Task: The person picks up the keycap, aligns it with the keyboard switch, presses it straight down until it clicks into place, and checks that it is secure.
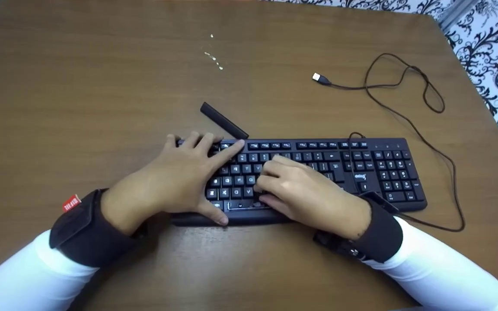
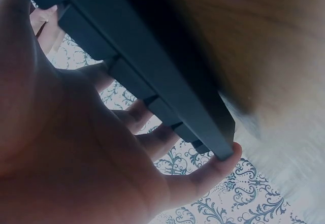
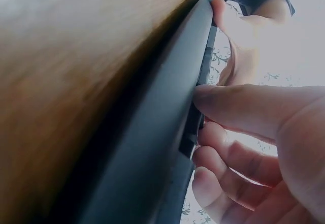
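A black keyboard [image 1: 249,217] lies on the wooden table. My left hand [image 1: 180,177] is spread over its left end, thumb at the front edge and fingers reaching the back edge. In the left wrist view, the little finger [image 2: 203,181] touches the keyboard's corner. My right hand [image 1: 303,190] is bent over the middle keys near the front, fingers curled. In the right wrist view, its thumb [image 3: 238,104] meets the key edge above the keyboard's front rim [image 3: 147,132]. I cannot tell whether its fingertips pinch anything. A slim black bar [image 1: 223,120], shaped like a space-bar keycap, lies behind the keyboard.
The keyboard's cable [image 1: 422,138] loops over the right side of the table and runs under the right forearm. Its USB plug [image 1: 321,79] lies farther back. Several small pale crumbs [image 1: 213,58] sit near the far side. Patterned black-and-white flooring [image 1: 491,65] surrounds the table.
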Demonstrator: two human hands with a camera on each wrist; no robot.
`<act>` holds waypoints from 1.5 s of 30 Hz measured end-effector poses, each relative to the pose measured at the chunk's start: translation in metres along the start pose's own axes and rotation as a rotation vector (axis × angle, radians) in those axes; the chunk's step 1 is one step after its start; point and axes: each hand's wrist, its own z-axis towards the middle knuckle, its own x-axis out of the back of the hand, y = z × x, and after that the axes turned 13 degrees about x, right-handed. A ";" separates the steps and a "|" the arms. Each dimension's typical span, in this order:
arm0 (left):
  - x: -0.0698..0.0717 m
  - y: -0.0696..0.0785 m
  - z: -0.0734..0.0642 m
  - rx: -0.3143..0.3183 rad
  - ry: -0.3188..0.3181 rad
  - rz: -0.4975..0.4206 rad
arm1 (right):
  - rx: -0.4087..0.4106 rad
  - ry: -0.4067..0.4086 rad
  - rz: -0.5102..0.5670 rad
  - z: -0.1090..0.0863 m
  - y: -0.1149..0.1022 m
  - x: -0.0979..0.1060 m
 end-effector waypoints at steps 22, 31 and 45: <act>-0.002 -0.002 0.001 -0.001 -0.002 -0.003 | -0.068 -0.039 0.078 0.003 0.000 0.001; 0.000 -0.001 0.001 -0.015 0.004 -0.005 | -0.063 -0.054 0.093 0.003 0.002 0.004; 0.002 0.000 0.001 0.000 -0.010 -0.008 | -0.063 -0.073 0.059 0.003 0.001 0.003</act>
